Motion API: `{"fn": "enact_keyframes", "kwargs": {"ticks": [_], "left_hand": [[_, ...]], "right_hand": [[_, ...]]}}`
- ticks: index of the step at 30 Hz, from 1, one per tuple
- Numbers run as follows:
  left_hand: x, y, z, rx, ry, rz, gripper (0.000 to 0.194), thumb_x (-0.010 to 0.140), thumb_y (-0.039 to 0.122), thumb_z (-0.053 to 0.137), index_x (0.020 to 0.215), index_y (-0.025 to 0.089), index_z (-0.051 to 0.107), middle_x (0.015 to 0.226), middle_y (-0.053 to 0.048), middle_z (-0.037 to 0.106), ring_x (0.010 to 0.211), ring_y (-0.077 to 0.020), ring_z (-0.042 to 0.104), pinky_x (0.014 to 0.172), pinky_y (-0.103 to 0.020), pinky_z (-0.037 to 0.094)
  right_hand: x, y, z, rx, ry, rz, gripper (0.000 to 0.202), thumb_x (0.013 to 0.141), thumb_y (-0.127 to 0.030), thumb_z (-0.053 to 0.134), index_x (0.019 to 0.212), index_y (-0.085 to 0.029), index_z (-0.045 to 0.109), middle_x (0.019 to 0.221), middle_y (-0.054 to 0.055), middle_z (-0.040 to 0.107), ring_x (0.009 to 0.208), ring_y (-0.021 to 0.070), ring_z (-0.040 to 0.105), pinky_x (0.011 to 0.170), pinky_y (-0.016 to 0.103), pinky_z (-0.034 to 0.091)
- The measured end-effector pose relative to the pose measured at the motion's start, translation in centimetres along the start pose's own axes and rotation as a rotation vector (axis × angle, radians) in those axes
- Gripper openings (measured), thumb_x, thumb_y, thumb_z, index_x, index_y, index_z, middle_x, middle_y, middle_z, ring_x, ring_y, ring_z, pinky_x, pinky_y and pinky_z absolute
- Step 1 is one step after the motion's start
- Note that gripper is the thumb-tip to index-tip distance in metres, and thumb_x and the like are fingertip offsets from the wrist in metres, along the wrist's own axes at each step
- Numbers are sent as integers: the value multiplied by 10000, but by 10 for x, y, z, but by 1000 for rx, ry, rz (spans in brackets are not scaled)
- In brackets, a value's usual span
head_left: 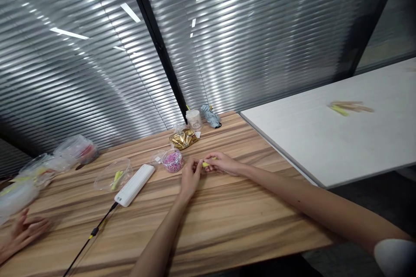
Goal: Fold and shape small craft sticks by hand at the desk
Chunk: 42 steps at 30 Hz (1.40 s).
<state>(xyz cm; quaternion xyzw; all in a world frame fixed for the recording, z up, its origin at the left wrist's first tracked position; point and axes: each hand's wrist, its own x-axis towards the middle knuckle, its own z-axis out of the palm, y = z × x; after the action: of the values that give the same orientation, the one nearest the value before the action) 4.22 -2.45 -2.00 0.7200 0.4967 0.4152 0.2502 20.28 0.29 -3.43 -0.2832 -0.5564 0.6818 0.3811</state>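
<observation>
Over the wood-grain table (227,216), my left hand (191,176) and my right hand (223,163) meet near the middle of the view. A small yellow-green piece (205,164) lies between their fingertips, and both hands pinch it. Thin loops, too small to make out well, show just under my right fingers. Left of my left hand stands a clear round tub (173,161) full of pink and purple bits, with a clear lid (157,157) beside it.
A white power strip (135,185) with a black cable, a clear dish (113,175) holding yellow-green strips, and plastic bags (73,151) are at left. Another person's hand (27,234) rests lower left. Behind are a gold packet (183,138), a white cup (194,120) and a blue wrapper (211,116).
</observation>
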Motion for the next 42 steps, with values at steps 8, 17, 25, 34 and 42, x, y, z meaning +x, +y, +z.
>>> {"fn": "enact_keyframes", "kwargs": {"ticks": [8,17,25,34,42], "left_hand": [[0,3,0,-10,5,-2,267,801,397,447,798,144,530,702,-34,593,617,-134,568,572,-241,439],[0,1,-1,-3,10,8,265,807,387,439,804,144,544,701,-35,590,630,-136,556,587,-246,437],[-1,2,0,12,13,26,278,800,396,447,800,148,571,698,-41,603,624,-143,557,586,-253,434],[0,3,0,-1,17,5,296,784,423,461,785,155,587,699,-46,617,637,-158,567,599,-269,441],[-1,3,0,8,19,10,300,791,418,454,793,147,585,700,-41,616,632,-147,564,593,-255,434]], "right_hand": [[5,7,-3,36,-4,-19,299,714,-400,611,856,-145,547,639,0,570,511,63,468,396,156,247],[5,6,-3,57,0,-18,317,703,-391,630,873,-132,562,683,18,591,554,72,488,439,167,301],[2,0,1,76,7,-11,320,685,-389,645,852,-129,562,669,11,583,564,72,499,441,164,296],[4,2,1,117,14,-24,310,660,-362,678,828,-119,584,683,19,591,613,87,529,589,215,412],[5,3,1,143,11,-24,301,653,-349,685,816,-118,583,681,12,589,621,85,534,635,226,417]]}}
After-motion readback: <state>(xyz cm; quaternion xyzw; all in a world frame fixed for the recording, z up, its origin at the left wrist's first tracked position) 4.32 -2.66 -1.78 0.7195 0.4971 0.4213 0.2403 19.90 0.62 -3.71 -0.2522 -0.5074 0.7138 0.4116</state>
